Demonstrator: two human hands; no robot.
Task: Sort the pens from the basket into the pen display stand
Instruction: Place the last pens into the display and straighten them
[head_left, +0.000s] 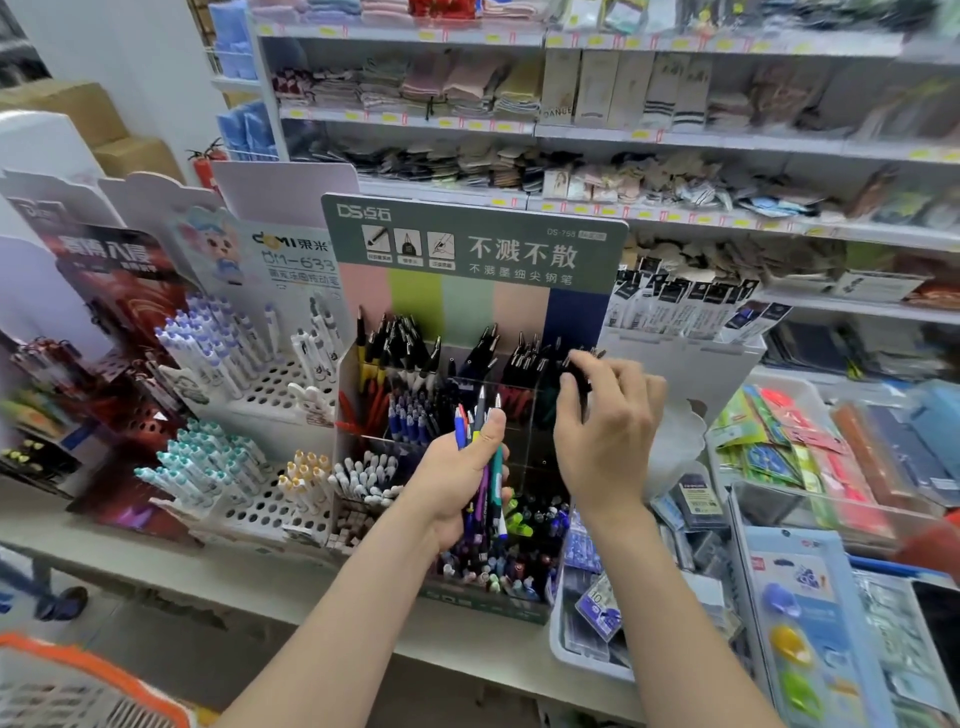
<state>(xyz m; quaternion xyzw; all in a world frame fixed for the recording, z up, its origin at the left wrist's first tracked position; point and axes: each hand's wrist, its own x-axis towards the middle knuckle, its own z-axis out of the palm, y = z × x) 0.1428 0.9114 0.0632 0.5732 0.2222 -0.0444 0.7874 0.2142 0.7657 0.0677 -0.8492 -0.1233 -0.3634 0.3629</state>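
The pen display stand (475, 244) with a green header card stands on the counter, its clear compartments full of black, blue and red pens. My left hand (457, 478) grips a bundle of mixed pens (485, 467), blue, purple and teal, held upright in front of the stand's middle. My right hand (608, 421) reaches to the upper right compartment and pinches black pens (576, 371) there. The orange and white basket (78, 686) shows at the bottom left corner; its contents are hidden.
White perforated racks (260, 384) with white and blue pens stand left of the stand. A white tray (587, 660) of packaged refills sits to the right, with packaged stationery (810, 623) beyond. Shelves of socks and cloth goods (571, 104) fill the back.
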